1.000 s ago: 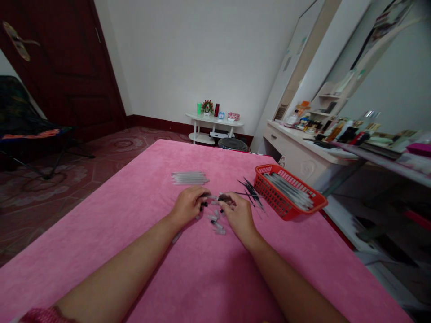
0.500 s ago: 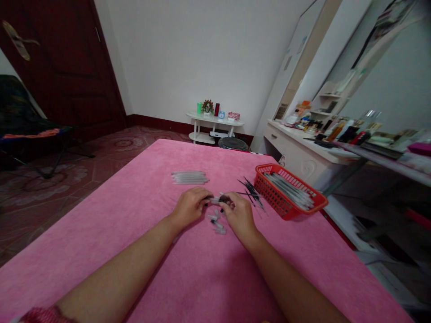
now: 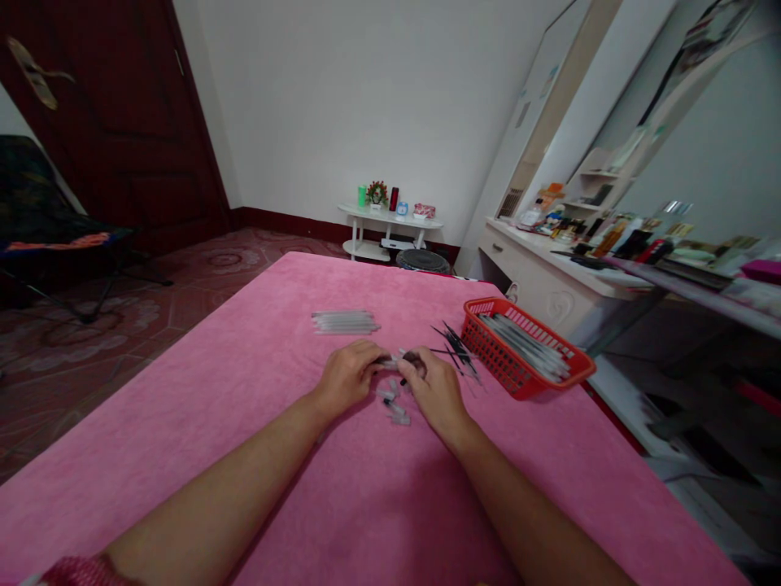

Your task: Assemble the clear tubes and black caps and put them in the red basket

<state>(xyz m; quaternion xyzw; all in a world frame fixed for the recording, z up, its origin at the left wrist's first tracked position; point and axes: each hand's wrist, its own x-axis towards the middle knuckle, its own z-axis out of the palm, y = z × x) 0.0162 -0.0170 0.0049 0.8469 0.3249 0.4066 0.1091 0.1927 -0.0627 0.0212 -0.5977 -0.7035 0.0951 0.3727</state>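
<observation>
small parts (image 3: 390, 365): pale grey, slim, partly hidden | hands (image 3: 349, 376) (image 3: 434, 386): both curled, pinching them

Big flat top w/ a pink plush cover (image 3: 244, 350) over it; can't tell if it's a tbl or a bed underneath. Past the middle, slightly L, a row of grey-white sticks (image 3: 346, 323), side by side, lying crosswise. Nr the centre, sm. clear pcs (image 3: 396, 408) in a loose scatter, a dark bit or two among 'em. Over R, thin black sticks (image 3: 457, 348), crisscrossed, just beside a red plastic basket (image 3: 495, 356) standing upright nr the R edge.
</observation>
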